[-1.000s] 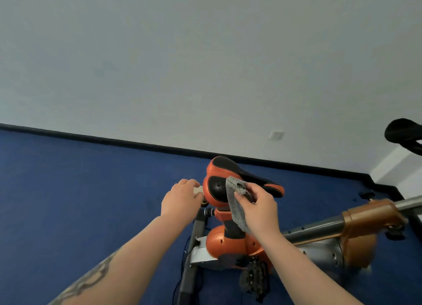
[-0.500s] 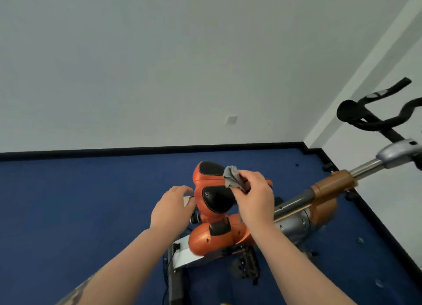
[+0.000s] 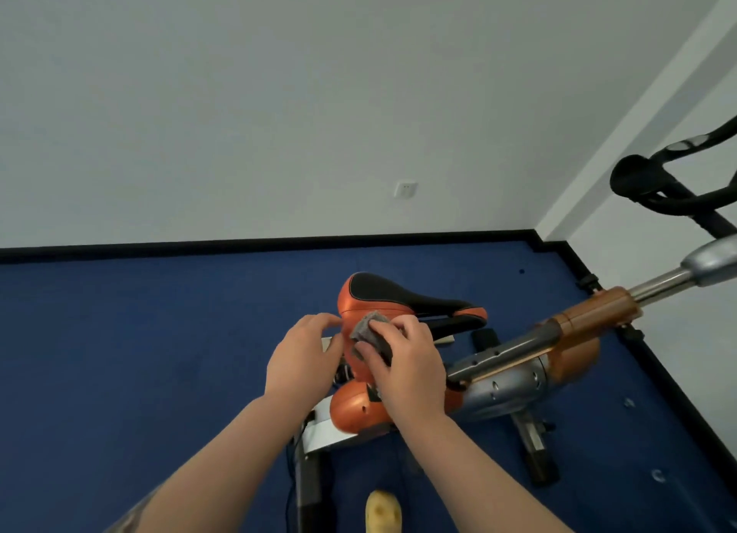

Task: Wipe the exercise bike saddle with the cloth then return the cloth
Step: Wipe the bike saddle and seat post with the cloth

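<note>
Both hands (image 3: 402, 357) lower on saddle (image 3: 383, 293)

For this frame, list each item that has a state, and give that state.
cloth: bunched, pressed against the saddle's rear by the right hand.
saddle: mounted on the bike, being wiped.
right hand: closed on the cloth.
left hand: holding the saddle's rear edge; grip unclear.
handlebars: untouched.
</note>
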A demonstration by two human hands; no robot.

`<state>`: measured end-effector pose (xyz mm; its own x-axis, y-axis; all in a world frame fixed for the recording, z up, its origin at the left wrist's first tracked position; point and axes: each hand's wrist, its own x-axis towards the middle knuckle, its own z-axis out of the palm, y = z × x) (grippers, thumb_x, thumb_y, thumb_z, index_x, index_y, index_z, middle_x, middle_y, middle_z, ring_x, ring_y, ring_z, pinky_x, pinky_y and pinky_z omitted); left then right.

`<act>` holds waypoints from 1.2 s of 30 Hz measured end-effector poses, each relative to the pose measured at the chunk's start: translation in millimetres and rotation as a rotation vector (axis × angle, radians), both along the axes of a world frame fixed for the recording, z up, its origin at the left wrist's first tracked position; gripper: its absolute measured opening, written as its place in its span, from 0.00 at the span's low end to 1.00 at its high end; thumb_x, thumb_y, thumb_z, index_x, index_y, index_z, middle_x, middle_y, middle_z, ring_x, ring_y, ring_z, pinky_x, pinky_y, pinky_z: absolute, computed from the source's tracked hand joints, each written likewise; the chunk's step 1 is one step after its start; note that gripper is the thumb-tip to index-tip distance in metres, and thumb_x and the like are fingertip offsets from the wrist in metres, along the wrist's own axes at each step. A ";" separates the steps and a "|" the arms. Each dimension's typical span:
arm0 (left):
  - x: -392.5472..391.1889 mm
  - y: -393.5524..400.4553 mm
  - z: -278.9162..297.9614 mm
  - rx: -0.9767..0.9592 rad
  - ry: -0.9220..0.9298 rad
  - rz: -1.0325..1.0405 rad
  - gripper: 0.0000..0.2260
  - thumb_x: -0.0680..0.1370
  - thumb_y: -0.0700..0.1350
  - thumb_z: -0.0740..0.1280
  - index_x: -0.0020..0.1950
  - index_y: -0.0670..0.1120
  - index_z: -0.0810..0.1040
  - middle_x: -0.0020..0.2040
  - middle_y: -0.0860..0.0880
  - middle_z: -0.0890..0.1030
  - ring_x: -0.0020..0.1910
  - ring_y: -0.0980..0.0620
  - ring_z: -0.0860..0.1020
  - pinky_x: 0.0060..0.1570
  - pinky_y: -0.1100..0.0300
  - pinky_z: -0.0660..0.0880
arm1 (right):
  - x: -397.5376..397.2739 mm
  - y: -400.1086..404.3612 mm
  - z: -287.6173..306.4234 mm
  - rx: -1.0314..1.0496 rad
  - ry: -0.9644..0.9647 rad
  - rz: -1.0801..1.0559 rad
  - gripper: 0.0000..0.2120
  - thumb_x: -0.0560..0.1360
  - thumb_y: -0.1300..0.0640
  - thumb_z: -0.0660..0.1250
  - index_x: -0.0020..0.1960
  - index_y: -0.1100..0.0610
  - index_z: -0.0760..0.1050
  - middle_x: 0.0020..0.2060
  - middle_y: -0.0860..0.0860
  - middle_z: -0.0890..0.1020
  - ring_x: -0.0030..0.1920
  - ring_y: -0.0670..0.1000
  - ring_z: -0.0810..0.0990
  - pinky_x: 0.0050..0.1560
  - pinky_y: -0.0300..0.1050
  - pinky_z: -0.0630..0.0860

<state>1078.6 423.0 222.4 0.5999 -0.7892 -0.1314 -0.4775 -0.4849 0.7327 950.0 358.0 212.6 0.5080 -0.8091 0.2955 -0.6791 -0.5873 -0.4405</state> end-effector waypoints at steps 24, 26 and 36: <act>-6.1 -9.7 -15.1 -0.048 0.042 0.014 0.11 0.78 0.46 0.58 0.57 0.55 0.76 0.53 0.58 0.79 0.49 0.59 0.76 0.46 0.61 0.75 | -3.2 -15.3 -6.9 -0.090 0.022 0.117 0.12 0.72 0.54 0.71 0.54 0.54 0.81 0.41 0.48 0.76 0.42 0.48 0.75 0.35 0.40 0.73; -6.3 -9.4 -14.1 -0.052 0.040 0.013 0.11 0.78 0.45 0.59 0.57 0.55 0.76 0.53 0.58 0.79 0.50 0.59 0.76 0.46 0.62 0.75 | -9.9 -11.3 -7.8 -0.161 0.062 0.233 0.11 0.73 0.53 0.70 0.54 0.53 0.81 0.41 0.48 0.76 0.43 0.49 0.74 0.37 0.43 0.75; -14.5 -8.7 -11.1 -0.169 0.027 -0.025 0.11 0.78 0.43 0.60 0.56 0.56 0.77 0.52 0.61 0.77 0.51 0.61 0.76 0.48 0.63 0.74 | -17.0 -7.4 -17.9 -0.138 0.028 0.137 0.14 0.74 0.53 0.69 0.59 0.51 0.79 0.44 0.48 0.77 0.47 0.49 0.74 0.47 0.45 0.74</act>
<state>1064.1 414.3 211.3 0.5780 -0.8160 -0.0112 -0.4671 -0.3421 0.8153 933.0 350.6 194.8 0.6205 -0.6842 0.3832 -0.5992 -0.7289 -0.3311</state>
